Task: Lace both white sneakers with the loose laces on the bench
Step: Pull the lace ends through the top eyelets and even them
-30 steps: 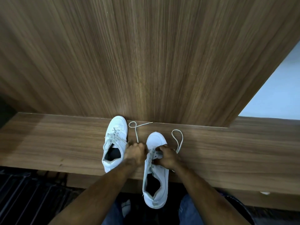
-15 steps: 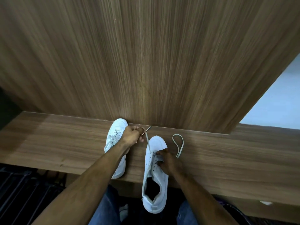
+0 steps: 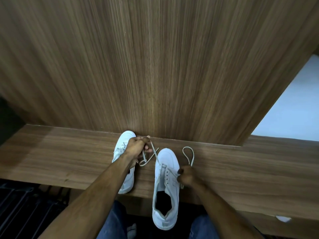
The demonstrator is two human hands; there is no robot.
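Two white sneakers lie on the wooden bench (image 3: 241,169). The left sneaker (image 3: 123,147) is partly laced and half hidden under my left forearm. The right sneaker (image 3: 166,180) points toward the wall, its heel hanging over the bench's front edge. A white lace (image 3: 155,154) runs from its lowest eyelets up to my left hand (image 3: 138,147), which grips that end and pulls it toward the wall. My right hand (image 3: 187,175) pinches the lace's other end beside the eyelets; the rest loops (image 3: 189,154) on the bench beyond it.
A wood-grain wall panel (image 3: 155,66) rises directly behind the bench. A pale opening (image 3: 293,109) shows at the right. Dark slatted flooring (image 3: 25,204) lies below left, and my jeans-clad knees (image 3: 114,221) sit under the bench edge. A small white scrap (image 3: 283,219) lies at lower right.
My left hand moved from the right sneaker's eyelets up toward the wall, drawing the lace out. My right hand shifted to the sneaker's right side.
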